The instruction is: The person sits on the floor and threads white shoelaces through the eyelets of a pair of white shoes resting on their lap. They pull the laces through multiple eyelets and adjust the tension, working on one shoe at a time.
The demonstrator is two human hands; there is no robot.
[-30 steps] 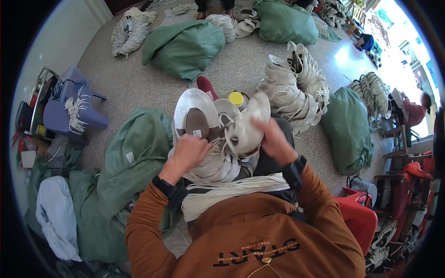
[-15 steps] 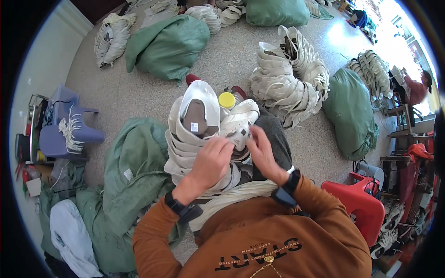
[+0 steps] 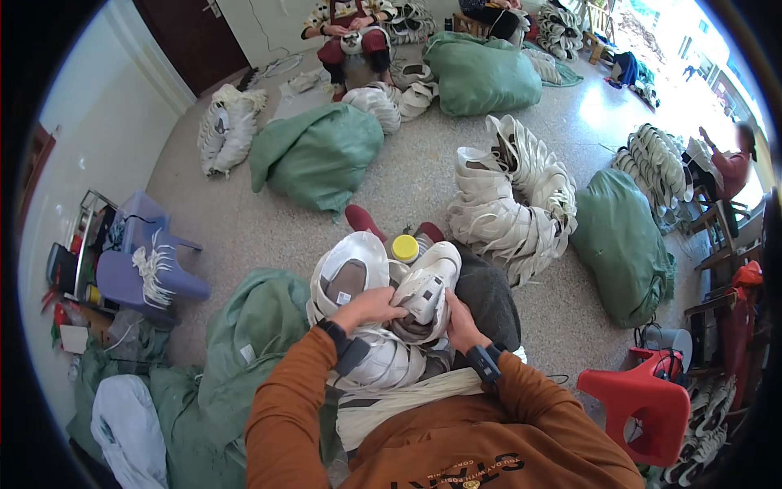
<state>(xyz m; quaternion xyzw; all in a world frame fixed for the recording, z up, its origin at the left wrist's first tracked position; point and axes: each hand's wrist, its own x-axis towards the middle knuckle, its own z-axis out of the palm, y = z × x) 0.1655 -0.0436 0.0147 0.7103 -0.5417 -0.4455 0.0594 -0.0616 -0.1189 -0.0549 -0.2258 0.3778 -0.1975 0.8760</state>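
Shoe upper (image 3: pixel 427 287) is gripped between left hand (image 3: pixel 371 308) and right hand (image 3: pixel 464 326); honestly can't tell if it's finished; more uppers (image 3: pixel 387 359) sit stacked beside it

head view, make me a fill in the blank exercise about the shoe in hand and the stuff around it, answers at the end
1. Counting the left hand and the right hand, the number of the person's hands on the white shoe is ____.
2. The round lid just beyond that shoe is coloured ____.
3. White laces lie on the purple stool at the ____ side of the picture.
4. The plastic stool at the opposite side is coloured ____.

Missing words: two; yellow; left; red
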